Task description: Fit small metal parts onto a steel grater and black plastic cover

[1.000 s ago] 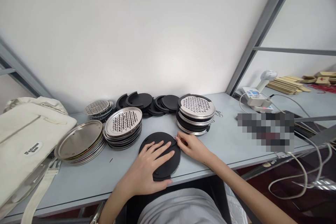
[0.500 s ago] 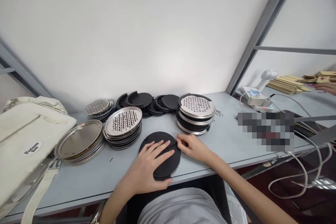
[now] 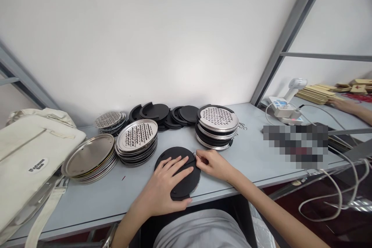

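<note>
A round black disc (image 3: 181, 180) with a thin metal rim lies on the table before me. My left hand (image 3: 165, 186) rests on it, fingers spread flat, its thumb at the near edge. At the disc's right edge my right hand (image 3: 210, 164) pinches a small metal wire loop (image 3: 195, 155); its fingers partly hide it. Beyond stands a stack of round graters in black holders (image 3: 219, 118), with wire loops at its right side. To the left are a stack of coarse grater discs (image 3: 138, 135) and a stack of plain metal discs (image 3: 88, 155).
Black plastic rings and discs (image 3: 155, 111) lie along the wall, beside small perforated discs (image 3: 109, 120). A cream bag (image 3: 37, 155) sits at the left. To the right are a white device (image 3: 283, 106), cables, wooden boards (image 3: 314, 93) and another person's hand (image 3: 344, 105).
My hands stay almost in place on the disc and the wire loop. At the far right, the other person's hand has moved left to the wooden boards.
</note>
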Demonstrator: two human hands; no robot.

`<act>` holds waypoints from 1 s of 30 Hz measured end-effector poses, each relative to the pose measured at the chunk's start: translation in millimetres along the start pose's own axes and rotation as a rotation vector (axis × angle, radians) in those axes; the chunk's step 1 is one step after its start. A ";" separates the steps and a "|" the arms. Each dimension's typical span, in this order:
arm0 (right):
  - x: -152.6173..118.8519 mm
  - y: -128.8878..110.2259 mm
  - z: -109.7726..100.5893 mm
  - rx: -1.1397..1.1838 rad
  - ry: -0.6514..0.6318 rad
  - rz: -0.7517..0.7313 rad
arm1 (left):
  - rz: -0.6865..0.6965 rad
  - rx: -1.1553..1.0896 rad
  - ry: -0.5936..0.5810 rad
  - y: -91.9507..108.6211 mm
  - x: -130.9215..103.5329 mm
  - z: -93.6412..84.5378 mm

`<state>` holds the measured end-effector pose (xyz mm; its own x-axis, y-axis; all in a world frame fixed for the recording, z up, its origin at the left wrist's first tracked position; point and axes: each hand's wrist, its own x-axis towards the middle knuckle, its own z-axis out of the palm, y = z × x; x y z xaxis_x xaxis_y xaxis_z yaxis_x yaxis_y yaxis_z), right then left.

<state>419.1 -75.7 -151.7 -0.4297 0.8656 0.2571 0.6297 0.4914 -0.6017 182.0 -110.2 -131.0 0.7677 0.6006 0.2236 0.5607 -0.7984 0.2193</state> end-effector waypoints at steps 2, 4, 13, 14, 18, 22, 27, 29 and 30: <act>0.0 -0.2 0.1 0.003 0.000 -0.005 | -0.003 0.003 -0.006 0.3 0.4 -0.2; 0.2 -0.3 0.3 0.006 -0.001 -0.008 | -0.007 0.009 -0.017 0.7 0.7 -0.6; -0.8 1.4 1.3 -0.006 0.002 -0.013 | -0.016 0.023 -0.021 0.8 1.1 1.3; -1.5 1.1 1.3 -0.007 0.000 -0.012 | -0.024 0.030 -0.018 0.8 1.4 1.6; -3.8 -3.0 2.0 -0.002 -0.034 -0.032 | -0.083 0.062 0.012 0.5 2.2 1.9; -3.0 -6.4 3.4 -0.017 -0.030 -0.059 | -0.088 0.062 0.024 -0.3 1.4 1.0; -0.1 -5.0 3.9 -0.078 0.021 -0.036 | -0.074 0.062 0.031 -2.1 0.0 1.6; 0.2 -4.3 3.7 -0.095 0.041 -0.020 | -0.066 0.064 0.033 -2.5 -0.2 1.9; 0.1 -4.2 3.6 -0.100 0.045 -0.020 | -0.059 0.064 0.032 -2.5 -0.3 1.8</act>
<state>414.1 -78.1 -151.8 -0.4147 0.8577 0.3038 0.6838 0.5141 -0.5179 181.0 -108.4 -133.2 0.7228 0.6470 0.2427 0.6242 -0.7620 0.1724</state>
